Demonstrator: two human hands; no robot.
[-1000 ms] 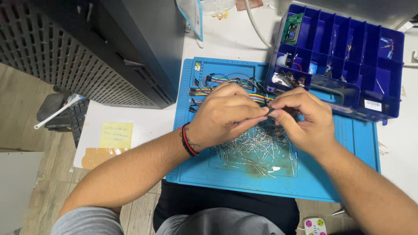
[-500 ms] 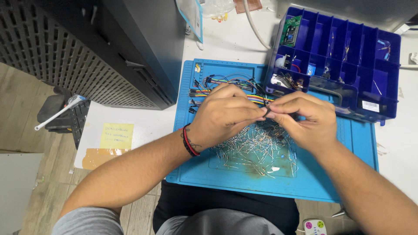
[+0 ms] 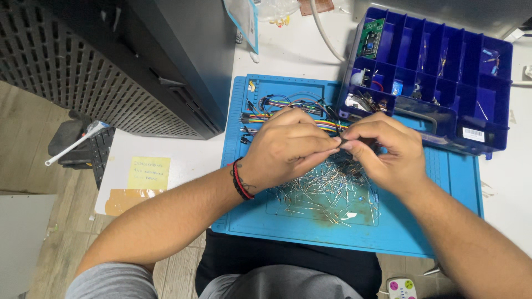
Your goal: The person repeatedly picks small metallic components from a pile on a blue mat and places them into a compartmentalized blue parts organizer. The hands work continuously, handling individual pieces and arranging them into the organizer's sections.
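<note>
My left hand [image 3: 288, 147] and my right hand [image 3: 382, 149] meet fingertip to fingertip above a blue work mat [image 3: 421, 221]. Together they pinch a small dark component with thin leads [image 3: 342, 143]; its exact kind is too small to tell. Beneath the hands lies a heap of several loose thin-legged components [image 3: 327, 191]. A bundle of coloured jumper wires [image 3: 288, 108] lies on the mat just beyond my left hand. My left wrist wears a red and black band [image 3: 239, 180].
A blue compartment box [image 3: 443, 72] with small parts and a green circuit board [image 3: 369, 37] stands at the back right. A large black perforated case [image 3: 111, 61] fills the left. A yellow sticky note [image 3: 148, 173] lies on the white table.
Both hands have stayed pinched together over the mat, shifting only slightly; the view has drifted a little.
</note>
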